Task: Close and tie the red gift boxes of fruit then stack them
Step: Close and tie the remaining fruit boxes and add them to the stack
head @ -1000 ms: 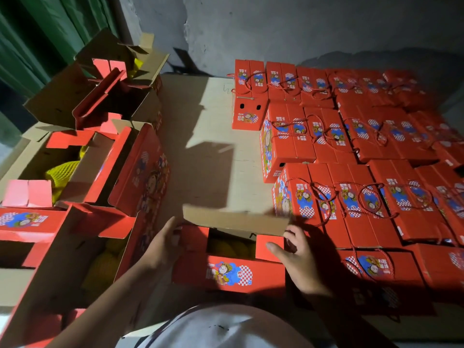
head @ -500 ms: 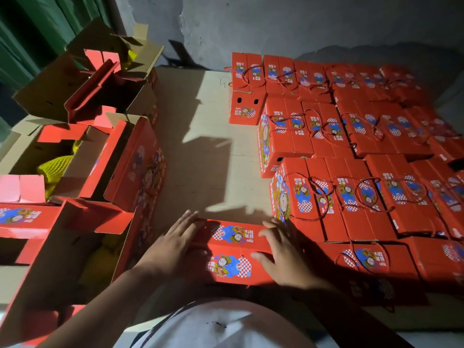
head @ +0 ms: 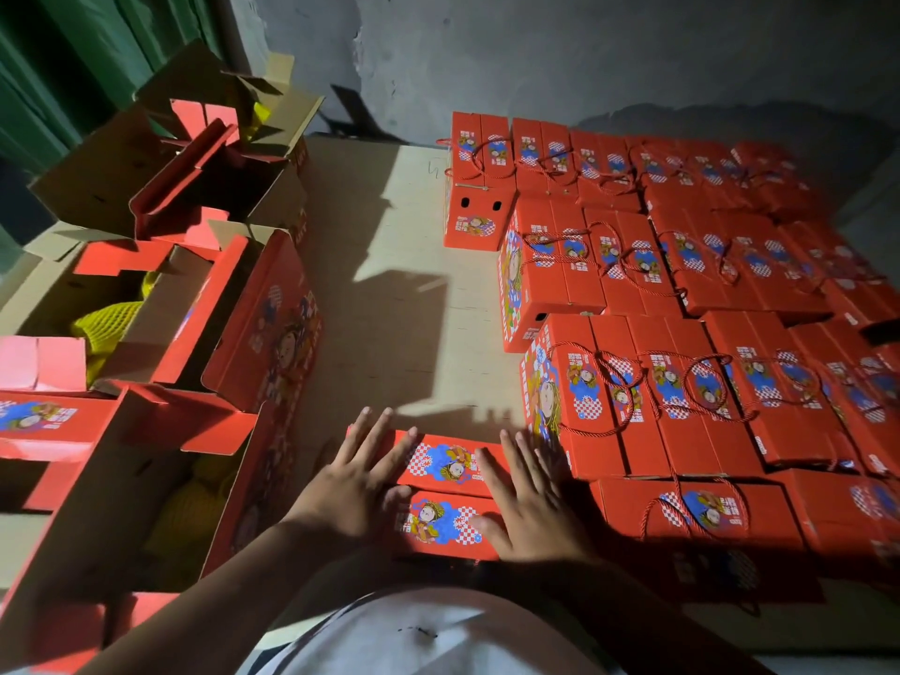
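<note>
Box in hand: a red gift box (head: 445, 494) sits on the bench (head: 389, 294) right in front of the person, between the open boxes on the left and the finished stack on the right
Change: a second ago its far brown-backed flap stood up and yellow fruit showed inside; now both printed top flaps lie flat and meet along the middle
Left hand (head: 358, 472): palm down on the left end of the lid, fingers spread wide and flat, gripping nothing
Right hand (head: 528, 494): flat on the right end, fingers splayed, pressing not grasping
Meaning: closing looks done for this box; no cord shows on it, so tying comes next, then stacking
Tied boxes (head: 682, 304): rows with red cord handles, just beside the right hand
Open boxes (head: 160, 309): flaps up, yellow netted fruit inside, still waiting
</note>
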The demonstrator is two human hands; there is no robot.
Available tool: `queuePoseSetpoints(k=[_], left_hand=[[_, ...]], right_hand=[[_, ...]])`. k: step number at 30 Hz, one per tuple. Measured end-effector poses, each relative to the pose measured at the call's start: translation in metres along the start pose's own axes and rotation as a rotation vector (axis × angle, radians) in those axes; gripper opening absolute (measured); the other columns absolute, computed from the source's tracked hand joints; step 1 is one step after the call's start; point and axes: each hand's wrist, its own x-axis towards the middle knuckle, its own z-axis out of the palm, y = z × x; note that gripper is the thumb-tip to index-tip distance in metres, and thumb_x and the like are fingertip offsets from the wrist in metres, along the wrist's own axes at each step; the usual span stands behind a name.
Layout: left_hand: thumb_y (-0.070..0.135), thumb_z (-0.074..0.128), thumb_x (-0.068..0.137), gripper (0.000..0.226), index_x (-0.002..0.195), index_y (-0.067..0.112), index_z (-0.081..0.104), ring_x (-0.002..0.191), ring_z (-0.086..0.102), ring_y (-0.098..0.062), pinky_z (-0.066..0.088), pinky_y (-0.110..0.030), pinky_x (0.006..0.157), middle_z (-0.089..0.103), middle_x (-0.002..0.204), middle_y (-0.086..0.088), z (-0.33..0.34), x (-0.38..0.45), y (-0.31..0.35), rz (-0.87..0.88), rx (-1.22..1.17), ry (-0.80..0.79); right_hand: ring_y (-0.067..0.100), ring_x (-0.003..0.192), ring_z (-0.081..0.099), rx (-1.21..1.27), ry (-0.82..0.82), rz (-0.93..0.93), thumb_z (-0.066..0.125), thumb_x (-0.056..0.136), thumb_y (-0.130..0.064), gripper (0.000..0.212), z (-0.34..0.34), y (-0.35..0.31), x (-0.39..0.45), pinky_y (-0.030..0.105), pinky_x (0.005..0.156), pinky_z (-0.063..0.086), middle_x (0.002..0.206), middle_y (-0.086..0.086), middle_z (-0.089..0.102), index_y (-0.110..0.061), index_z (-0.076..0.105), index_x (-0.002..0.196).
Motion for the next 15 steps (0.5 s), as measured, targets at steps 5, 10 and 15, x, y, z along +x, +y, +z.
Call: queuePoseSetpoints(k=[5,10,15], left_hand=[[0.077,0.012,0.094,0.078,0.159,0.039,-0.007,0.152,-0.026,-0.033,0.006,-0.04,0.124,-0.019,0.167,-0.004,0.002,0.004,0.002,-0.021,0.04,0.029],[0.062,0.017,0.104,0.064,0.161,0.039,0.0,0.153,-0.027,-0.024,0.009,-0.038,0.126,-0.017,0.169,-0.004,0.004,-0.001,0.003,-0.052,-0.087,0.107],[0.068,0.06,0.088,0.07,0.148,0.039,0.042,0.118,0.059,-0.002,0.047,-0.027,0.095,0.062,0.13,0.017,0.013,-0.018,0.012,-0.587,-0.965,0.26]], right_hand=[[0.034,0.157,-0.014,-0.024,-0.031,-0.038,0.037,0.088,-0.083,0.101,0.0,0.003,-0.001,0.048,0.124,-0.008,0.169,0.017,-0.013,-0.024,0.008,0.165],[0.031,0.154,-0.025,-0.031,-0.099,-0.093,0.031,0.072,-0.102,0.122,-0.008,0.009,-0.005,0.049,0.124,-0.014,0.168,0.013,-0.022,-0.03,-0.008,0.163],[0.041,0.154,0.02,-0.078,0.002,-0.037,0.049,0.078,-0.083,0.105,0.002,-0.013,-0.034,0.052,0.119,0.02,0.168,0.02,0.018,-0.023,0.028,0.161]])
